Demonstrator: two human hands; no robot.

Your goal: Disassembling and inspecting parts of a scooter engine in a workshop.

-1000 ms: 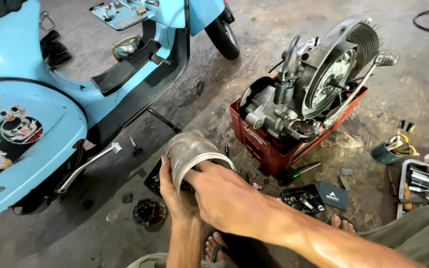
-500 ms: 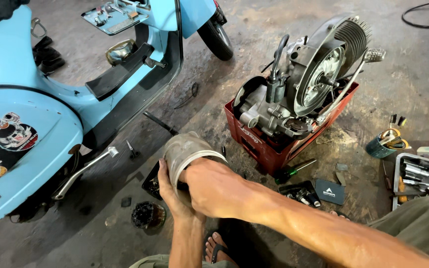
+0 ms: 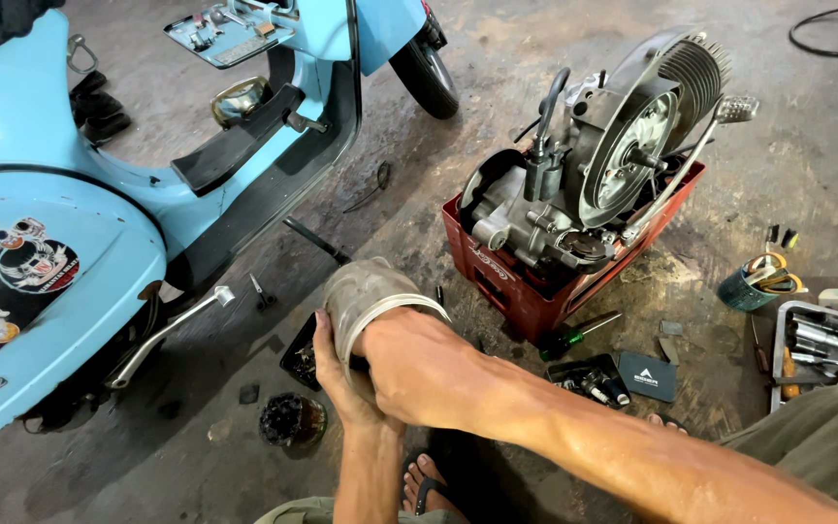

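Note:
A grey metal cylinder [image 3: 366,291], round and hollow, is held up in front of me over the concrete floor. My left hand [image 3: 334,374] cups it from below and from the left side. My right hand [image 3: 417,364] presses against its open near end, fingers curled into or over the rim, so the inside is hidden. A thin pale ring runs around the cylinder's near edge.
A light blue scooter [image 3: 60,223] stands at left. A scooter engine [image 3: 584,184] sits in a red crate [image 3: 526,291] at right. A screwdriver [image 3: 574,335], small black trays of parts [image 3: 594,380], a tool tray [image 3: 826,344], a green tin [image 3: 754,283] and a dark jar [image 3: 291,422] lie around.
The view has drifted slightly. Both hands stay on the cylinder in much the same hold; my right hand has shifted a little along its near end.

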